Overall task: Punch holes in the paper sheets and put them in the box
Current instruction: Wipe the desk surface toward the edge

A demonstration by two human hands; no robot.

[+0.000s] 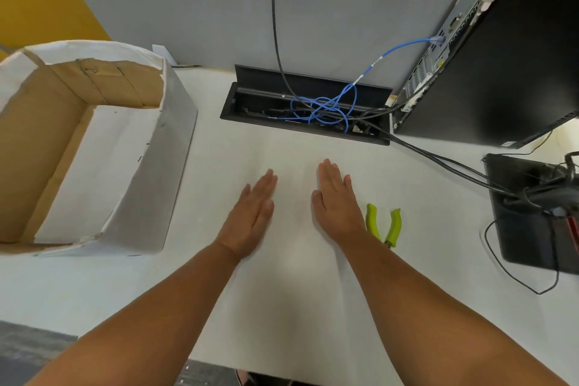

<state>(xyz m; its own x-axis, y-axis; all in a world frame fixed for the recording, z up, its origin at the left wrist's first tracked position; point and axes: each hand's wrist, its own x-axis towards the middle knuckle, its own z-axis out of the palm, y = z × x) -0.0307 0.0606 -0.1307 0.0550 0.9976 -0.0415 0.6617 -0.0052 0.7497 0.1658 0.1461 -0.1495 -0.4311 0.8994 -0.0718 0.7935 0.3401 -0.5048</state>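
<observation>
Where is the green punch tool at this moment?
In the head view, the green punch tool lies on the white table right of centre, just beside the right hand and partly behind its wrist.

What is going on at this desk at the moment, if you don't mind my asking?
A person has both hands flat on a large white paper sheet spread across the desk, left hand and right hand side by side with fingers straight. A green-handled punch tool lies untouched just right of the right hand. The open cardboard box sits to the left. No punching has started, as far as can be seen.
</observation>
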